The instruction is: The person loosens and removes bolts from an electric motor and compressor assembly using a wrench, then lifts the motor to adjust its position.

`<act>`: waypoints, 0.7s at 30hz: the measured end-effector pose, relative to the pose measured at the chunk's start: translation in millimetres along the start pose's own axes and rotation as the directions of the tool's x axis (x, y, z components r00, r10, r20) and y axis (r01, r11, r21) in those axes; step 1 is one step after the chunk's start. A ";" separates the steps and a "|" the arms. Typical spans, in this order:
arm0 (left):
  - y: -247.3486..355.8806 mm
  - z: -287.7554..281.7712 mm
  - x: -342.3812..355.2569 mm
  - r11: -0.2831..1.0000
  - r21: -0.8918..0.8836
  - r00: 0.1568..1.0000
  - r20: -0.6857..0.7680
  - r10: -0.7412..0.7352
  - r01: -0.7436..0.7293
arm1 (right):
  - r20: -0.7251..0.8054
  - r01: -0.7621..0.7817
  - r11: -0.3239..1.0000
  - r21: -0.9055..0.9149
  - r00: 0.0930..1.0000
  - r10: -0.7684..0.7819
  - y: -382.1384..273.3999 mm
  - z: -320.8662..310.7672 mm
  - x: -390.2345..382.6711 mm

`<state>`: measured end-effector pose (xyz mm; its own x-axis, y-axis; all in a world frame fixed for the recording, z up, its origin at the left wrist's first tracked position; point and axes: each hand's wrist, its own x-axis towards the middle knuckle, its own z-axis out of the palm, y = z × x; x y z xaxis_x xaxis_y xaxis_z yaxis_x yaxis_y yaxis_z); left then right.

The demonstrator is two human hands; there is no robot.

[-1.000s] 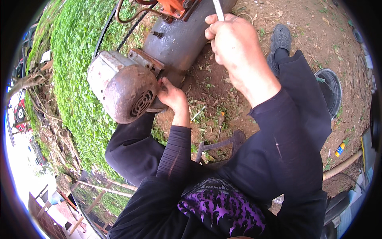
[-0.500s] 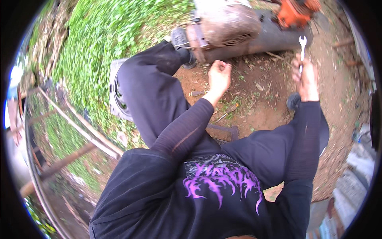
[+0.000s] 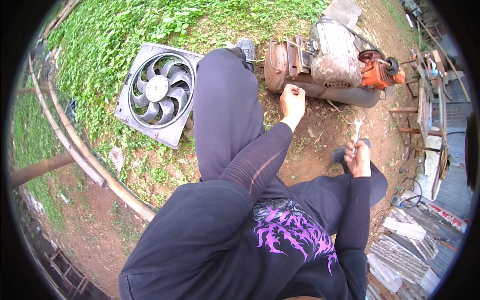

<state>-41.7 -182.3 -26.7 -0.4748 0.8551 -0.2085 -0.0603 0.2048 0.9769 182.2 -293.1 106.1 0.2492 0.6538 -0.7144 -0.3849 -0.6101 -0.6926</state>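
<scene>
My right hand [image 3: 358, 159] is closed round a silver open-end wrench [image 3: 357, 133], its forked jaw pointing up and away from me. My left hand [image 3: 293, 103] is held with thumb and fingers pressed together; whatever is between them, if anything, is too small to make out. Just beyond the left hand lies a rusty air compressor, made up of a long brown tank [image 3: 345, 95], a worn electric motor [image 3: 334, 55] and an orange pump head [image 3: 378, 75] at its right end. Neither hand visibly grips the compressor.
A black radiator fan [image 3: 157, 89] in a square frame lies on the grass left of my knee. Wooden poles [image 3: 70, 130] curve along the left. At right stand a wooden rack [image 3: 425, 100] and broken corrugated sheets [image 3: 397, 255]. A grey block [image 3: 342, 13] sits behind the compressor.
The view has swung left and widened, bringing the whole fan and compressor into sight. The right hand with the wrench has come down nearer my knee; the left hand keeps its pinch.
</scene>
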 end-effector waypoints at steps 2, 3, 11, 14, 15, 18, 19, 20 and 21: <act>4.6 6.9 7.7 0.997 -0.063 0.994 -0.100 0.034 -0.041 | -0.042 0.014 0.999 -0.030 0.999 -0.015 -4.7 12.8 -17.5; 12.9 9.8 8.0 0.992 -0.114 0.987 -0.156 0.041 -0.060 | -0.045 0.029 0.999 -0.034 0.999 -0.030 -4.0 11.0 -19.3; 198.8 21.2 150.0 0.936 -0.344 0.976 -0.217 -0.002 -0.074 | -0.185 0.256 0.966 -0.045 0.948 -0.260 -16.9 32.1 -5.0; 252.9 -5.2 229.5 0.751 0.360 0.831 0.291 0.473 -0.554 | -0.120 0.313 0.950 -0.012 0.942 -0.312 -27.1 50.1 12.4; 249.3 10.1 248.7 0.453 0.459 0.645 0.550 0.531 -0.764 | -0.141 0.308 0.951 -0.011 0.941 -0.307 -30.6 43.4 19.4; 221.3 30.1 288.5 0.104 0.412 0.424 0.856 0.297 -0.905 | -0.166 0.327 0.945 0.015 0.933 -0.320 -53.6 50.8 36.2; 192.9 36.3 303.9 0.149 0.367 0.395 0.883 0.255 -0.918 | -0.165 0.321 0.947 0.014 0.935 -0.315 -63.7 56.2 43.9; 167.2 41.6 312.0 0.340 0.434 0.503 0.852 0.148 -0.834 | -0.161 0.341 0.940 0.004 0.928 -0.336 -72.1 60.6 52.2; 130.4 39.0 338.0 0.372 0.434 0.486 0.872 0.055 -0.821 | -0.133 0.356 0.935 0.004 0.927 -0.352 -81.2 70.4 62.6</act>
<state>-175.8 151.9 28.5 0.5317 0.8424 -0.0871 0.7481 -0.4190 0.5145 166.6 -171.2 124.7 0.4842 0.7612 -0.4315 -0.2749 -0.3358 -0.9009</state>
